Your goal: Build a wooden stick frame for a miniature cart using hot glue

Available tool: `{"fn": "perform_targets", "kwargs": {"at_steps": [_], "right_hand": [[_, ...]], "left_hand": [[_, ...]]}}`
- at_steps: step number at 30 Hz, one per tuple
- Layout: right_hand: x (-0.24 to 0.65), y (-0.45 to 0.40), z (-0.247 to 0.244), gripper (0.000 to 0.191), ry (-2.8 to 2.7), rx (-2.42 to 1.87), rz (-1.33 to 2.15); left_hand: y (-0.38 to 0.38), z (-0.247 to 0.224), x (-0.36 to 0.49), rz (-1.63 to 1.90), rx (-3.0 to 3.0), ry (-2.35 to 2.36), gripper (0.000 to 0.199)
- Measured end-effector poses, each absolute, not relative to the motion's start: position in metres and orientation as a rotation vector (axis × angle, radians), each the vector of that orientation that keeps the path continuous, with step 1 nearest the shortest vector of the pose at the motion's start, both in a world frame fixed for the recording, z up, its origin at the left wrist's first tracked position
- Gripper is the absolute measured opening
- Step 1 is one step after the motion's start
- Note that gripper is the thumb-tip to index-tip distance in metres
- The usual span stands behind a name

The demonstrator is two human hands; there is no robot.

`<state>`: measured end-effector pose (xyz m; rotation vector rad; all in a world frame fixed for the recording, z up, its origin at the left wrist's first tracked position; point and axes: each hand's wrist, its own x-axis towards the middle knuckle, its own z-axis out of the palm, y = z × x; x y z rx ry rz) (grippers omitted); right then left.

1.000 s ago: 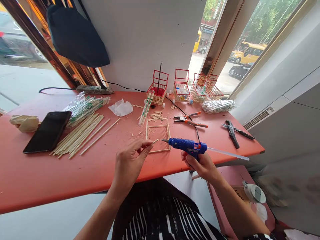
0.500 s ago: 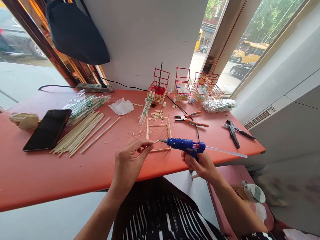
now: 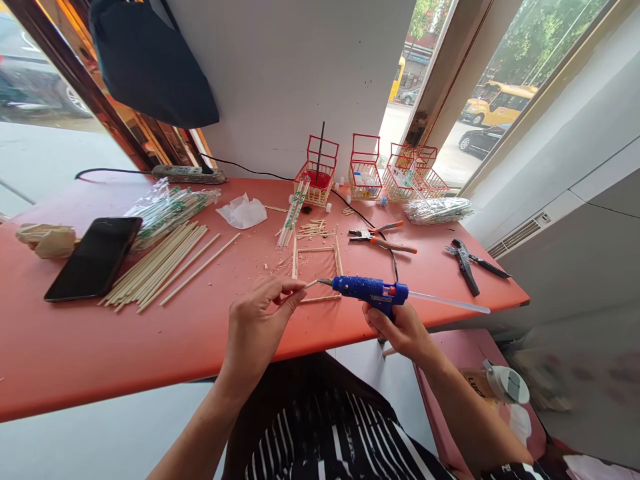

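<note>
Between thumb and fingers, my left hand (image 3: 263, 317) pinches a short wooden stick (image 3: 312, 283), its free end pointing right. My right hand (image 3: 395, 327) grips the handle of a blue hot glue gun (image 3: 367, 288), whose nozzle meets or nearly meets that end of the stick. A clear glue stick (image 3: 450, 302) juts from the back of the gun. Behind the nozzle, a small frame of wooden sticks (image 3: 295, 261) stands on the red table (image 3: 190, 347), partly hidden by my left hand and the gun.
Loose wooden sticks (image 3: 155, 270) and a black phone (image 3: 95, 257) lie at left. Orange-handled pliers (image 3: 383, 241) and black pliers (image 3: 467, 267) lie at right. Several stick baskets with red rims (image 3: 365, 175) line the wall. A black cord (image 3: 360, 212) crosses the table behind the gun.
The glue gun has shifted very slightly left. My left hand keeps its pinch on the short stick, and the view has moved a little.
</note>
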<state>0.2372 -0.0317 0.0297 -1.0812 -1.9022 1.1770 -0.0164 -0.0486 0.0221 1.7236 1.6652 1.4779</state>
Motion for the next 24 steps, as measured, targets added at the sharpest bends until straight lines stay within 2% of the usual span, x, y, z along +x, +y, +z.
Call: {"fn": "perform_targets", "kwargs": {"at_steps": [24], "right_hand": [[0.2370,-0.0323,0.0312,0.041,-1.924,-1.130,1.156]], "left_hand": [[-0.0490,0.0236,-0.0161,1.495,1.733,1.646,0.011]]}}
